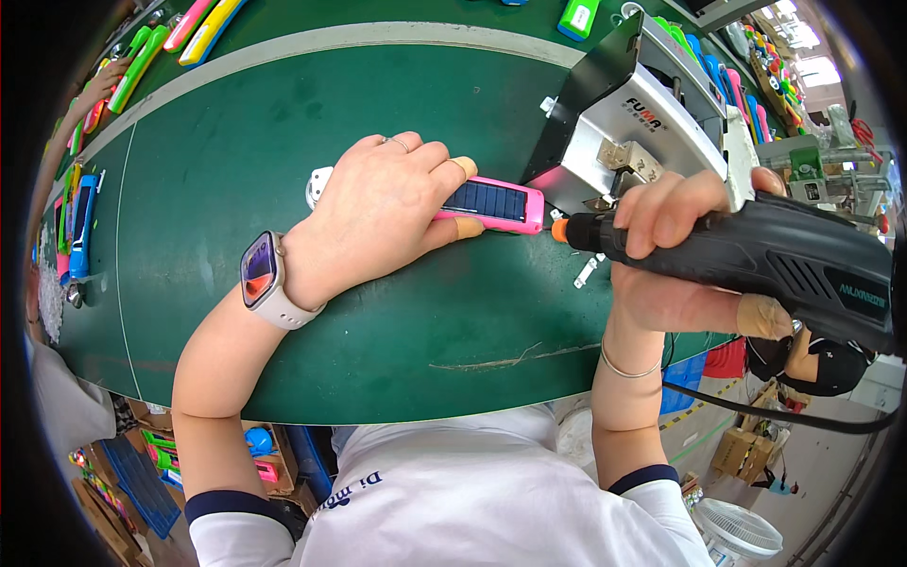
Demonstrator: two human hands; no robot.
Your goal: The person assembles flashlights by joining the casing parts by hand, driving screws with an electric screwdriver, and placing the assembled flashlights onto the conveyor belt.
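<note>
Under my left hand (392, 194), a pink flashlight (535, 210) with a dark solar panel on its side lies on the green table. Its thumb and fingers grip the body, and a whitish round part sticks out beyond the knuckles. My right hand (673, 300) is wrapped round a black electric screwdriver (756, 244), held nearly level. The orange nose of the screwdriver points left, and its bit meets or nearly meets the flashlight's right end. Whether it touches a screw is too small to tell. Tape covers several fingertips.
A silver and black metal machine (605, 128) stands just beyond the screwdriver. Small clear plastic pieces (588, 272) lie near its nose. A blue flashlight (83, 227) rests at the left, with more coloured ones along the far edge. The screwdriver's black cord (784, 416) hangs at right. Another person's arm (90, 94) shows at far left.
</note>
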